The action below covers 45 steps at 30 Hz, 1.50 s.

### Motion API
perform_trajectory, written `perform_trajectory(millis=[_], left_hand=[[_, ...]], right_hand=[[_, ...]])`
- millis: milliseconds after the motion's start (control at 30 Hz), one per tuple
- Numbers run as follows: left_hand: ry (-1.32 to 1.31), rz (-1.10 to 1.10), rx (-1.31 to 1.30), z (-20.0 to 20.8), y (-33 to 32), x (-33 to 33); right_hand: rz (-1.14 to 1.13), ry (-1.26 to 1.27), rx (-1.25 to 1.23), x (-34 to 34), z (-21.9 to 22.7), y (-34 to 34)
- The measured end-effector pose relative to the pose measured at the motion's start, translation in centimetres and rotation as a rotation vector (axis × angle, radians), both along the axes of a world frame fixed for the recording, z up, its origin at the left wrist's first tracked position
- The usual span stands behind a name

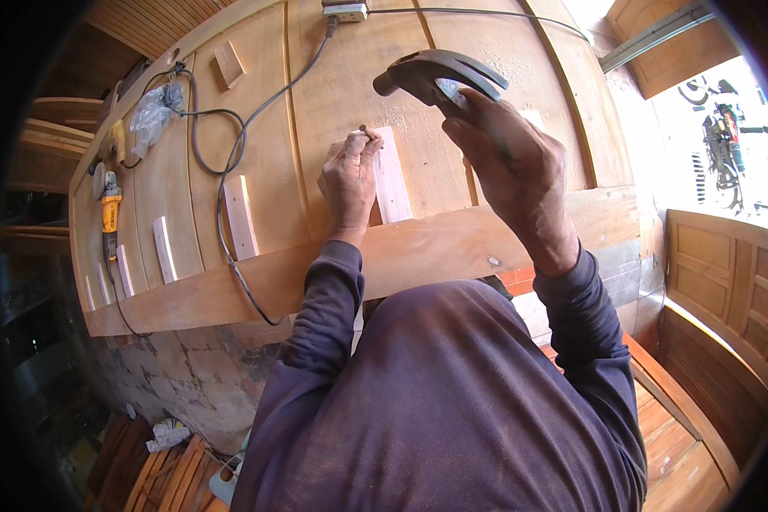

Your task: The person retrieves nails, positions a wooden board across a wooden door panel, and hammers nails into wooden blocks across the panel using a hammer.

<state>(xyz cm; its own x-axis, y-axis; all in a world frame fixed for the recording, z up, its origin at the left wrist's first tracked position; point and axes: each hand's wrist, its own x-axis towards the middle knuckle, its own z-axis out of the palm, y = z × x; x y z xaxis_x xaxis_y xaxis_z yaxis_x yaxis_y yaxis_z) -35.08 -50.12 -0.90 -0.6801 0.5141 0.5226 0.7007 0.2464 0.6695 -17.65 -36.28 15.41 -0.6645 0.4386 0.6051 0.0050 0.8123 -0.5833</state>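
My right hand [520,175] is wrapped round a claw hammer [427,75], raised above the wooden panel [341,85]. The hammer's dark head points left and its claw points right; most of the handle is hidden in my fist. My left hand [347,189] pinches a small nail [363,128], whose dark head shows above the fingertips. That hand rests at the left edge of a pale wood strip [392,183], which stands against the panel's near rail [435,235]. Whether the nail's point touches the strip is hidden by my fingers.
Several similar strips, one of them here [241,218], line the rail to the left. A loose wood block [229,65] lies farther off. A yellow angle grinder [110,213], a plastic bag [152,115] and a black cable [241,136] running to a power socket [346,12] are on the panel.
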Motion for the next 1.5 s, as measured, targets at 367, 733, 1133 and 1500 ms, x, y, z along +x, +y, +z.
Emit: perform_trajectory(millis=[367, 733, 1133, 1500], left_hand=[[0.114, -0.014, 0.005, 0.3, 0.1, 0.1], [0.183, -0.016, -0.058, 0.4, -0.1, -0.1], [0.197, 0.005, -0.092, 0.2, 0.0, 0.1], [-0.014, 0.001, 0.063, 0.1, 0.1, -0.1]], right_hand=[[0.075, -0.079, 0.178, -1.3, -2.3, 0.1], [0.064, -0.194, 0.22, -1.1, -2.6, 0.1], [0.04, -0.181, 0.146, -0.8, -1.8, 0.5], [-0.062, 0.015, 0.083, 0.6, 0.4, 0.1]])
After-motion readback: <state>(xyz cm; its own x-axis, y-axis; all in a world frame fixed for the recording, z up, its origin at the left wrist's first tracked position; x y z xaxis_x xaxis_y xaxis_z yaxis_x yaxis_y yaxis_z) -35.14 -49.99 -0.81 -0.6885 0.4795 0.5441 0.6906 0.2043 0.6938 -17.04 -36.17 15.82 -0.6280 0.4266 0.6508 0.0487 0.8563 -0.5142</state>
